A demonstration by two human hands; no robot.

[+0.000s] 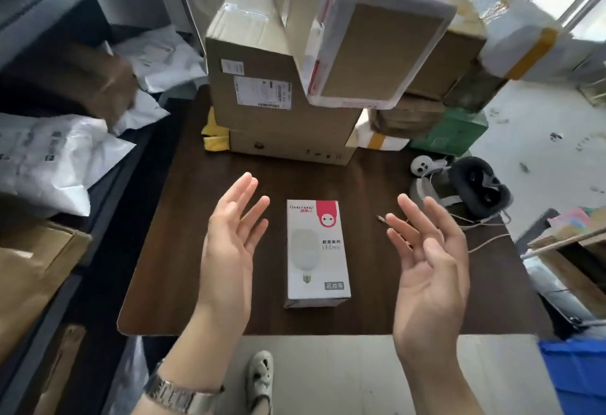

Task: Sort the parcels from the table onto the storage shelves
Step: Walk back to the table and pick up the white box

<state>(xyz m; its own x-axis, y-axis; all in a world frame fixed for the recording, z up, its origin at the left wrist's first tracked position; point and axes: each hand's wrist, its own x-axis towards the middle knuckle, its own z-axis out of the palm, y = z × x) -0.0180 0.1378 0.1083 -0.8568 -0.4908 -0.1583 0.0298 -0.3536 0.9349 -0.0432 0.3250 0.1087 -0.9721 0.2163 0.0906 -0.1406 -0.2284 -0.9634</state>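
Observation:
A white LED bulb box [316, 254] with a red corner lies flat near the front of the dark wooden table [164, 250]. My left hand [231, 244] hovers open to its left, palm turned inward, empty. On the other side my right hand [426, 260] is open too, palm up, holding nothing. Neither hand touches the box. Behind it rises a stack of cardboard parcels [262, 86], with a taped brown parcel [377, 50] on top leaning forward. The storage shelves [42, 158] on the left hold white mailer bags [49, 158] and brown boxes.
A VR headset [475, 186] with cables lies at the table's right edge. A green box [452, 132] and white foam parcels [521, 40] crowd the back right. A blue crate [577, 375] stands on the floor at right. My shoe [260, 378] shows below the table edge.

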